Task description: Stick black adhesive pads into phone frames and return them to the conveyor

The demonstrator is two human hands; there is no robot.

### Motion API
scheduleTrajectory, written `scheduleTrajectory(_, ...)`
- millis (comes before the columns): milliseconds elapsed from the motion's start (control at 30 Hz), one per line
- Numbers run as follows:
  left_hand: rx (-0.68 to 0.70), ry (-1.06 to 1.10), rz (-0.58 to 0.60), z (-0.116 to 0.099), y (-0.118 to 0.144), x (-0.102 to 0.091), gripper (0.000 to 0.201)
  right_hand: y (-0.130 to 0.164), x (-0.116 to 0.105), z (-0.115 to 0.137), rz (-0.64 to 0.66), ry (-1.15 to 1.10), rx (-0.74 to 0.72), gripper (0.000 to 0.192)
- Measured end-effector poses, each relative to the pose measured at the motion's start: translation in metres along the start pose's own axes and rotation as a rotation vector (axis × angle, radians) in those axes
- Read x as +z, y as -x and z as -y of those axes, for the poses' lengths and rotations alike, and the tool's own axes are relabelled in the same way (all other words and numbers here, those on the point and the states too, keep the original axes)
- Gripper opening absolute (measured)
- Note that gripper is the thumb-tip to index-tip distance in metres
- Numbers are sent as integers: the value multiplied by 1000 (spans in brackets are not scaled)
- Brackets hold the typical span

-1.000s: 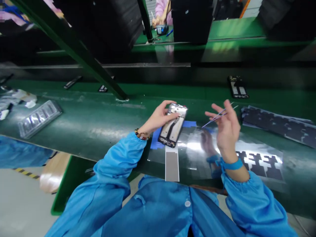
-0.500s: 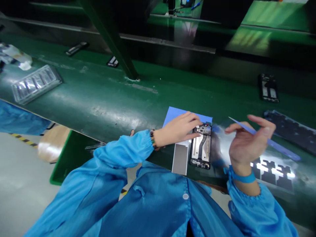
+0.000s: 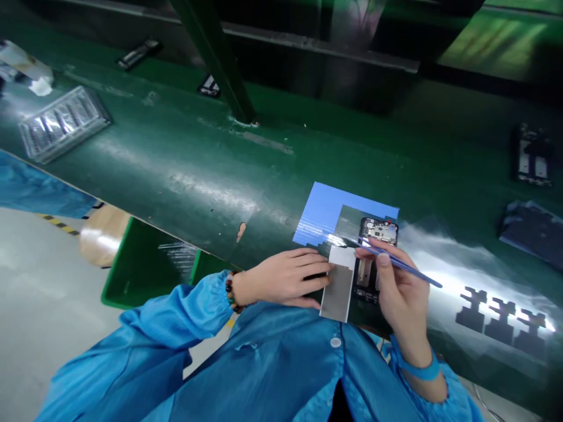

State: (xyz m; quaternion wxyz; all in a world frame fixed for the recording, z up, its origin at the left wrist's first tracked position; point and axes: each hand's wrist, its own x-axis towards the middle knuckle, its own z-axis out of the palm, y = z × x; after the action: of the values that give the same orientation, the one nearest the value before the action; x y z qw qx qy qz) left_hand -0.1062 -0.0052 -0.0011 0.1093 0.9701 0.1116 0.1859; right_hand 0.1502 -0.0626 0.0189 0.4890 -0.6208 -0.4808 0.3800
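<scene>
An opened phone frame (image 3: 377, 233) lies flat on the green bench beside a blue mat (image 3: 325, 211). My right hand (image 3: 398, 290) grips thin blue tweezers (image 3: 407, 266), their tip pointing left over the phone's middle. My left hand (image 3: 288, 278) lies flat on the bench edge, fingers apart, its fingertips touching a grey rectangular strip (image 3: 338, 290) just left of the phone. The lower half of the phone is hidden behind my right hand.
A clear plastic tray (image 3: 61, 123) sits far left. Another phone frame (image 3: 532, 161) lies at the far right, above a dark sheet (image 3: 534, 231). A sheet of black cut-out pieces (image 3: 501, 313) gleams right of my hand. A green post (image 3: 220, 58) rises from the bench.
The phone was set down flat from my left hand, which now rests on the grey strip. My right hand dropped from the air and brought the tweezers over the phone.
</scene>
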Motion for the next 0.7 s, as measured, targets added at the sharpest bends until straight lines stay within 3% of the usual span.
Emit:
scheduleTrajectory(100, -97, 11, 3, -8, 18, -5, 57, 0, 11, 1, 92, 66, -46, 25)
scheduleTrajectory(200, -104, 52, 61, -12, 26, -7, 64, 3, 26, -4, 168, 9, 1, 20)
scheduleTrajectory(500, -101, 67, 89, -13, 28, 0, 66, 4, 54, -11, -80, -29, -21, 27)
scheduleTrajectory(700, -110, 99, 73, -13, 27, 0, 68, 0, 64, -4, -65, -49, 44, 29)
